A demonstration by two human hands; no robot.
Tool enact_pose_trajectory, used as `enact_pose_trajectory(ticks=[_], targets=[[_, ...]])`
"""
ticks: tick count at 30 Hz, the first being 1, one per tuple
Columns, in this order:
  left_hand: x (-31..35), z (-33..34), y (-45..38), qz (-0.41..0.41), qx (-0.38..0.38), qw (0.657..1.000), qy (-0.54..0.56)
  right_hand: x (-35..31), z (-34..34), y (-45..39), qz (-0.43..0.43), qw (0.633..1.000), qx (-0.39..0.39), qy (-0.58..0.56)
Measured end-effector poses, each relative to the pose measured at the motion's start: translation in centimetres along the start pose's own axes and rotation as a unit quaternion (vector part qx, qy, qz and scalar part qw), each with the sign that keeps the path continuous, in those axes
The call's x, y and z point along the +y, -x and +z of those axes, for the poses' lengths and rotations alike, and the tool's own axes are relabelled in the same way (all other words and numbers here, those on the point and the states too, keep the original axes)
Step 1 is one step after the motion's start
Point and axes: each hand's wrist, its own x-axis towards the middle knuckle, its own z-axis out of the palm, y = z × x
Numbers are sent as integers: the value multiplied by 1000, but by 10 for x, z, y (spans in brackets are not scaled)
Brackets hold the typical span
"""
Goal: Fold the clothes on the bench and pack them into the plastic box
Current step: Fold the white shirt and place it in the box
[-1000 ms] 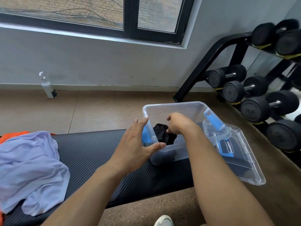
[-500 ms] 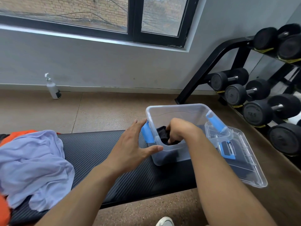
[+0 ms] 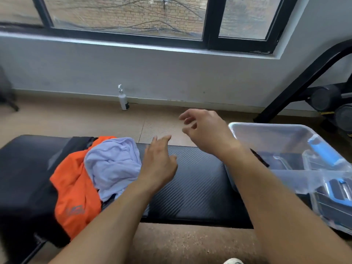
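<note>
A pile of clothes lies on the left of the black bench (image 3: 194, 180): a lilac shirt (image 3: 114, 162) on top, an orange garment (image 3: 76, 189) under it, and black cloth (image 3: 28, 178) further left. My left hand (image 3: 160, 161) hovers open just right of the lilac shirt, holding nothing. My right hand (image 3: 203, 128) is raised above the bench with loosely curled fingers, empty, left of the clear plastic box (image 3: 270, 130). The box stands on the bench's right end with a blue latch (image 3: 322, 151); its inside is mostly hidden by my right arm.
The box's clear lid (image 3: 335, 197) lies at the right edge. A white pump bottle (image 3: 123, 99) stands by the wall. A black dumbbell rack (image 3: 312, 73) with dumbbells (image 3: 323, 98) fills the right corner. Brown floor lies in front of and behind the bench.
My right hand has come out of the box without the black garment and moved left. My left hand left the box's edge and moved towards the pile. The camera has turned left.
</note>
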Motion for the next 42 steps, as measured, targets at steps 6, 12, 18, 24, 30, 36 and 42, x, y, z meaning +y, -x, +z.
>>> enact_pose_trajectory(ticks=[6, 12, 18, 24, 30, 36, 42], targets=[[-55, -34, 9, -106, 92, 983, -121, -32, 81, 11, -43, 985, -161, 34], [-103, -55, 18, -144, 82, 983, -78, -34, 139, 40, -110, 960, -256, 36], [-100, -63, 22, -122, 92, 987, 50, -35, 154, 39, -130, 959, -250, 10], [-102, -62, 22, -118, 72, 987, 83, -41, 160, 38, -155, 953, -248, 84], [-101, -58, 24, -14, 69, 988, 139, -18, 135, 19, -48, 959, -273, 52], [-98, -57, 22, -17, 120, 986, 115, 14, 113, 11, 110, 990, -4, -91], [-101, -39, 20, -157, -13, 985, 63, 13, 85, 26, -8, 957, -289, -20]])
